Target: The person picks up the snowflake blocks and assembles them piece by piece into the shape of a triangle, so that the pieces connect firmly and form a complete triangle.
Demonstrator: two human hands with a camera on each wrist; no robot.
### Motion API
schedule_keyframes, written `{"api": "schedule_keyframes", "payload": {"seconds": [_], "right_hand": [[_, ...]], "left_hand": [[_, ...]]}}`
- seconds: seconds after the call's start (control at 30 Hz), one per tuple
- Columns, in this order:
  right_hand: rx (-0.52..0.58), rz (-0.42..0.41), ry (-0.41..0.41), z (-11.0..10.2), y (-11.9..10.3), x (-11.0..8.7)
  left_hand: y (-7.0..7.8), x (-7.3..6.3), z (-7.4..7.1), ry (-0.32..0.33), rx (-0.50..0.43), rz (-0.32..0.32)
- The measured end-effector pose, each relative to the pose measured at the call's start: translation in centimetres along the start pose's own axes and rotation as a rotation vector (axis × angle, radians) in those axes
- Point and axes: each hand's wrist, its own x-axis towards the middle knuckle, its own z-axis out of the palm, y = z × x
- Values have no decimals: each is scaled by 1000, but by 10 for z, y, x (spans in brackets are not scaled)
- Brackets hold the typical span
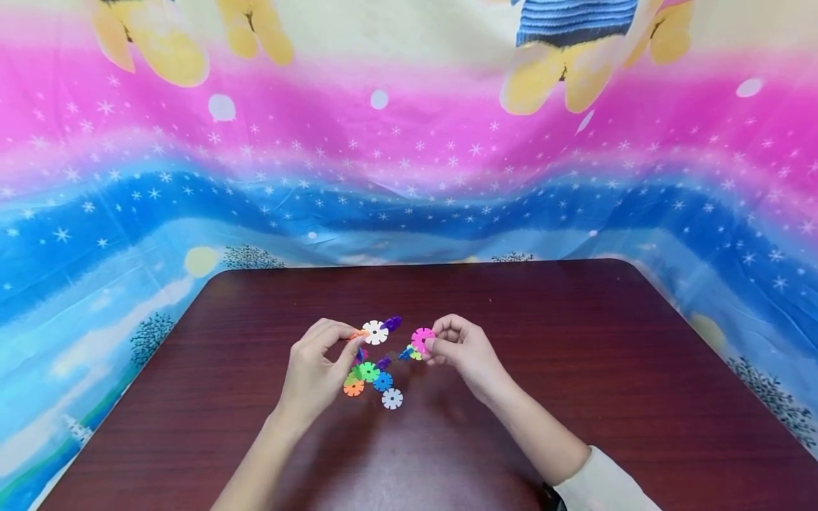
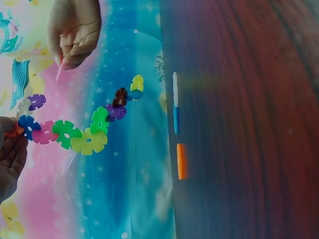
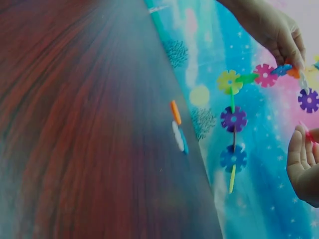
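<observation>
Currently | left hand [image 1: 317,369] pinching orange disc [image 1: 360,334] of linked chain [image 2: 82,145], its longer run hanging toward table [image 1: 575,355] | right hand [image 1: 469,357] pinching separate pink disc [image 1: 422,336] | chain's short end, white disc [image 1: 370,336] then purple disc [image 1: 392,323], juts toward right hand; pink disc near purple disc, not touching

Between eight and nine o'clock in the left wrist view, the left hand [image 2: 10,164] is chopped by the edge, covering most of the orange disc [image 2: 16,130]. Between three and four in the right wrist view, the right hand [image 3: 305,169] runs off-frame, masking part of the pink disc [image 1: 418,335]! Head view, five o'clock: something dark [image 1: 553,498] beside the sleeve [image 1: 603,482], too cut-off to name
</observation>
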Motion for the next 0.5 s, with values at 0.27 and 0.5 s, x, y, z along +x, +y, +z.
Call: {"api": "schedule_keyframes", "payload": {"seconds": [0.27, 0.5], "right_hand": [[166, 3, 34, 3, -12, -2], [186, 2, 1, 2, -16, -3]], "left_hand": [[4, -1, 3, -44, 5, 20], [6, 0, 5, -57, 2, 36]]}}
